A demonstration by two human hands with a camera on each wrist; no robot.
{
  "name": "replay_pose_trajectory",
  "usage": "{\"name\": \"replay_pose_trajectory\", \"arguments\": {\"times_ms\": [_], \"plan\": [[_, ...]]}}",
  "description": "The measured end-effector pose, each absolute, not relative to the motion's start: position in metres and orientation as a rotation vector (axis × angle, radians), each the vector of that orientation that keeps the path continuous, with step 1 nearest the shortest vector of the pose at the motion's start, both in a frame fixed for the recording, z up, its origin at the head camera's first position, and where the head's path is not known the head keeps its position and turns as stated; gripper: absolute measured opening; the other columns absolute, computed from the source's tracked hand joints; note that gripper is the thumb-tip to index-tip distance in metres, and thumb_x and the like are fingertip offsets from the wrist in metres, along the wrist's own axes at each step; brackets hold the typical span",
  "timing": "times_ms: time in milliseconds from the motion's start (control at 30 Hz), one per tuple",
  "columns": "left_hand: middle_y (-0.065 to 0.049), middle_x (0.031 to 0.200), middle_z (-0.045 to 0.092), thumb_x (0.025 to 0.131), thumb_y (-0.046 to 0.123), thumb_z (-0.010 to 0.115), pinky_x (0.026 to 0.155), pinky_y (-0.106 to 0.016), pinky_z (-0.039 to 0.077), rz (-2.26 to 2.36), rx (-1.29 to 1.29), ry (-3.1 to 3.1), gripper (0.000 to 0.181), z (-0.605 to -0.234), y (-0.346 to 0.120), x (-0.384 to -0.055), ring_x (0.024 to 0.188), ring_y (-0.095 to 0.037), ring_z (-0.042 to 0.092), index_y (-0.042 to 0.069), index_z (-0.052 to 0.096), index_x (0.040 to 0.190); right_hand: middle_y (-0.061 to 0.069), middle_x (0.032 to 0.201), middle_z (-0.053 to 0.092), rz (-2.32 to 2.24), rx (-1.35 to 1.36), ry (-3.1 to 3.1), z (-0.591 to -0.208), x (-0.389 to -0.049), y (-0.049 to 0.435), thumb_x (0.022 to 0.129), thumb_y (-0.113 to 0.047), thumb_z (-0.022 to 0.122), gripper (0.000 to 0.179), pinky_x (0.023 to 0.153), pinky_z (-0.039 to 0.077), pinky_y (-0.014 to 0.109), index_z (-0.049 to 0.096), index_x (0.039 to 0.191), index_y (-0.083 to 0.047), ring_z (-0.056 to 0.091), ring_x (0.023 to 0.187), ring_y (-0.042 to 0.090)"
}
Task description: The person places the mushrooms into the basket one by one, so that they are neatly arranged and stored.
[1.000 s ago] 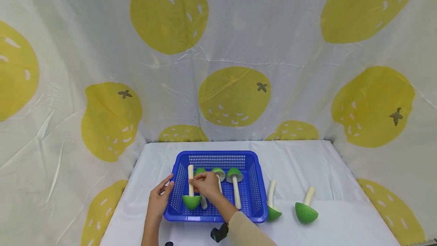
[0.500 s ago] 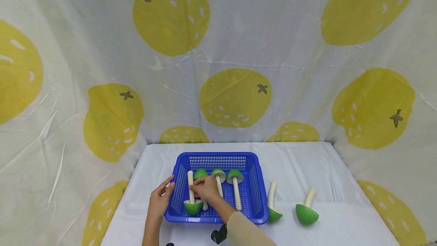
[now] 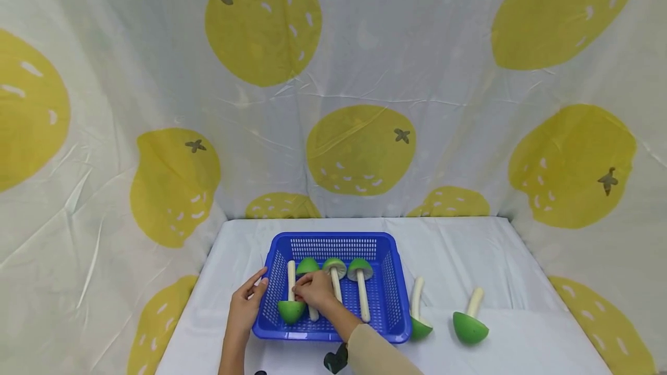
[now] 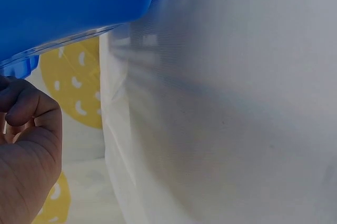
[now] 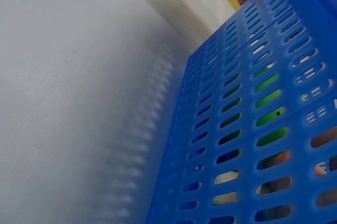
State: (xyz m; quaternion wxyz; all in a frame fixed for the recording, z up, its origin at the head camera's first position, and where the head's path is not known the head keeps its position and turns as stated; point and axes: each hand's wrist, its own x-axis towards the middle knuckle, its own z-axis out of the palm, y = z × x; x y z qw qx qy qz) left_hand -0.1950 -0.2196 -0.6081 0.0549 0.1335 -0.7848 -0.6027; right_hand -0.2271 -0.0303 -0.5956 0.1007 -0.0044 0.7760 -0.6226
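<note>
A blue plastic basket holds several toy mushrooms with green caps and white stems. My right hand reaches inside it. Thumb and fingertips pinch the stem of the leftmost mushroom, whose cap points toward me. Beside it lie a second mushroom, partly covered by the hand, a third mushroom and a fourth mushroom, caps toward the back. On the basket's left rim, my left hand holds on with thumb and fingers. The left wrist view shows that hand's curled fingers close under the basket edge.
Right of the basket, one mushroom lies against its wall and another mushroom lies farther right, caps toward me. White cloth covers the table. A lemon-print curtain encloses the back and sides.
The leftmost mushroom has come down and slightly toward me in the basket, its stem still pinched by my right hand. My left hand stays at the left rim.
</note>
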Motion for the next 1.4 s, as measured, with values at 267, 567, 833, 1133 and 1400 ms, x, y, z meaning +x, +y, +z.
{"name": "replay_pose_trajectory", "arguments": {"times_ms": [267,567,833,1133,1400], "plan": [[-0.008,0.081,0.059,0.089,0.052,0.063,0.06,-0.027,0.049,-1.818,0.386,-2.389,0.042,-0.609,-0.219,-0.197,0.072,-0.016,0.057,0.034,0.064,0.127,0.004,0.071,0.071,-1.854,-0.011,2.325,-0.592,-0.229,-0.025,0.081,-0.004,0.073,0.008,0.057,0.054,0.025,0.073,0.088,0.0,0.067,0.06,0.012],[-0.007,0.079,0.06,0.089,0.05,0.065,0.061,-0.027,0.05,-1.806,0.407,-2.395,0.042,-0.608,-0.219,-0.196,0.073,-0.016,0.057,0.033,0.064,0.127,0.012,0.082,0.072,-2.006,0.043,2.176,-0.581,-0.228,-0.015,0.08,-0.002,0.071,0.022,0.067,0.058,0.032,0.068,0.1,0.008,0.072,0.073,0.025],[-0.006,0.082,0.059,0.088,0.055,0.063,0.062,-0.027,0.049,-1.789,0.415,-2.432,0.046,-0.606,-0.22,-0.193,0.075,-0.016,0.056,0.034,0.062,0.129,0.014,0.092,0.071,-1.965,-0.05,2.164,-0.577,-0.226,0.009,0.084,-0.008,0.072,0.025,0.073,0.058,0.037,0.068,0.106,0.005,0.07,0.08,0.024],[-0.006,0.083,0.059,0.088,0.055,0.063,0.063,-0.027,0.049,-1.77,0.425,-2.44,0.046,-0.606,-0.221,-0.194,0.076,-0.016,0.057,0.035,0.062,0.129,0.012,0.098,0.07,-1.911,-0.086,2.171,-0.577,-0.226,0.042,0.084,-0.012,0.072,0.036,0.077,0.057,0.038,0.064,0.114,0.006,0.067,0.082,0.016],[-0.006,0.082,0.058,0.089,0.054,0.062,0.063,-0.026,0.049,-1.77,0.415,-2.437,0.045,-0.605,-0.22,-0.195,0.076,-0.016,0.055,0.034,0.062,0.129,0.014,0.102,0.068,-1.904,-0.127,2.194,-0.573,-0.222,0.062,0.087,-0.012,0.068,0.035,0.081,0.056,0.039,0.063,0.117,0.004,0.067,0.088,0.018]]}}
